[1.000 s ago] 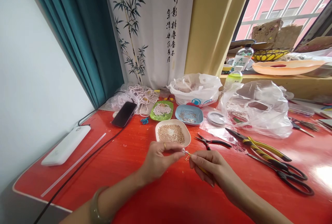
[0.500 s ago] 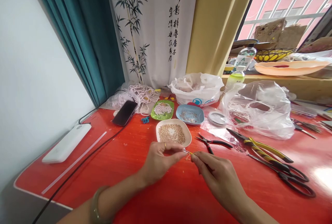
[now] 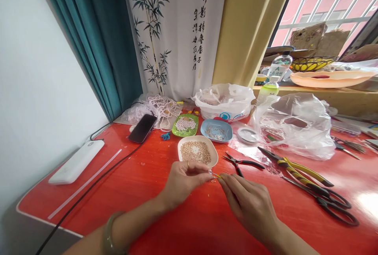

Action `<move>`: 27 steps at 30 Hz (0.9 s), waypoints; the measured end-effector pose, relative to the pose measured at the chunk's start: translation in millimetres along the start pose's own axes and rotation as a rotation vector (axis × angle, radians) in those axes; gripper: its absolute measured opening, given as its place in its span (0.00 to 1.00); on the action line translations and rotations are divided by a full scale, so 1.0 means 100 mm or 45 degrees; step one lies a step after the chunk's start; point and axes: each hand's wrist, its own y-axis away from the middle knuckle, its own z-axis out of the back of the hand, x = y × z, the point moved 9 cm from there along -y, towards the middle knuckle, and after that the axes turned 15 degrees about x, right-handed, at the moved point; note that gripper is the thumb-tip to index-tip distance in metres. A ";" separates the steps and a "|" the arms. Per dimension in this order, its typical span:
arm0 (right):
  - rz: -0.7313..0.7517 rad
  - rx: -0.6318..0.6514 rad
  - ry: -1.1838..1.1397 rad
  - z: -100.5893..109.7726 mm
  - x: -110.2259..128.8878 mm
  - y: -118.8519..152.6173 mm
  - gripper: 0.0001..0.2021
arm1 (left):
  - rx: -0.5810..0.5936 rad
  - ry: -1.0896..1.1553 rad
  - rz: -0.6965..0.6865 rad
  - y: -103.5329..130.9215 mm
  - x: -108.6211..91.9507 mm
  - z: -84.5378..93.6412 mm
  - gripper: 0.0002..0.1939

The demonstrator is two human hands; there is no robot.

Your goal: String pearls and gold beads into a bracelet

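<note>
My left hand (image 3: 184,180) is closed in a pinch on a small pale piece, perhaps a bead, mostly hidden by the fingertips. My right hand (image 3: 249,204) pinches a thin yellow stick (image 3: 217,175) whose slender tip points left toward that pale piece. Both hands meet just above the red table, in front of a cream dish (image 3: 196,152) of gold beads. A few tiny light bits lie under the fingertips. Behind the cream dish are a green dish (image 3: 185,125) with pale pearl beads and a blue dish (image 3: 216,130) with small metal findings.
Black-handled pliers (image 3: 242,162), yellow-and-black long-nose pliers (image 3: 295,166) and scissors (image 3: 325,204) lie at the right. Plastic bags (image 3: 298,125) stand behind them. A phone (image 3: 143,128), a white power bank (image 3: 76,162), a black cable (image 3: 100,180) and bead strands (image 3: 163,107) occupy the left.
My right hand has turned slightly, its fingers now stretched more over the yellow stick, and more of the stick's tip shows. My left hand has barely moved.
</note>
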 end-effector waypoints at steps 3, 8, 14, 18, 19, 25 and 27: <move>-0.015 -0.010 -0.050 0.00 -0.03 0.00 0.11 | 0.033 0.041 -0.002 -0.03 -0.01 -0.01 0.13; -0.023 -0.017 -0.128 0.03 -0.05 -0.02 0.11 | 0.075 0.144 -0.015 -0.07 -0.03 -0.03 0.17; -0.007 -0.024 -0.107 0.04 -0.04 -0.02 0.11 | 0.146 0.148 0.023 -0.07 0.01 -0.07 0.09; 0.054 -0.095 0.102 0.09 0.02 -0.01 0.10 | 0.132 0.166 0.017 -0.07 0.02 -0.05 0.08; 0.079 -0.111 0.167 0.10 0.04 -0.01 0.09 | 0.132 0.170 0.017 -0.07 0.02 -0.05 0.08; 0.021 0.031 0.007 0.08 -0.04 -0.09 0.11 | 0.070 0.087 -0.017 -0.07 -0.01 0.00 0.06; -0.066 0.187 -0.178 0.01 -0.12 -0.12 0.13 | 0.033 0.007 -0.037 -0.06 -0.04 0.02 0.06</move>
